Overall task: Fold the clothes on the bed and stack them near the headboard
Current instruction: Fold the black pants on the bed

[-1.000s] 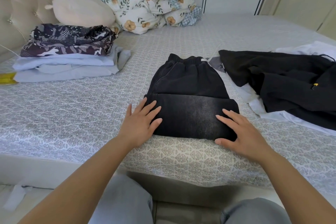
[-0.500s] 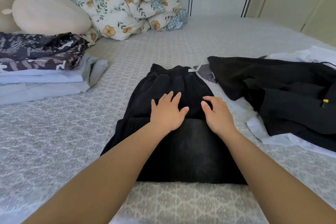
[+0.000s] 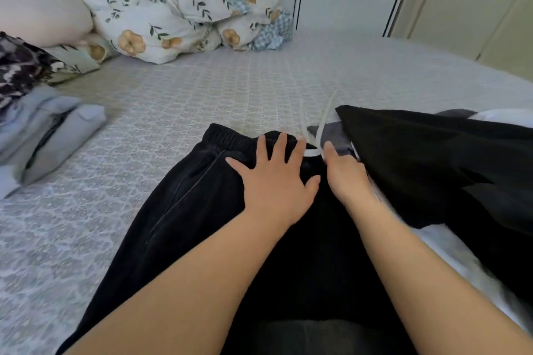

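Black trousers [image 3: 178,210] lie folded on the bed in front of me, elastic waistband at the far end. My left hand [image 3: 274,181] rests flat on them just below the waistband, fingers spread. My right hand [image 3: 344,174] lies at the waistband's right corner by a white drawstring [image 3: 313,151]; its fingertips are partly hidden, so its grip is unclear. A stack of folded clothes [image 3: 43,130], pale blue with a dark patterned piece on top, sits at the far left.
A black garment [image 3: 432,167] lies over white cloth [image 3: 461,262] on the right, touching the trousers. A floral duvet bundle [image 3: 173,8] and a cream pillow [image 3: 34,8] sit at the back. The patterned grey sheet [image 3: 230,89] stretches between them.
Both hands slid forward over the trousers from the near fold up to the waistband. The view moved closer and lower over the bed.
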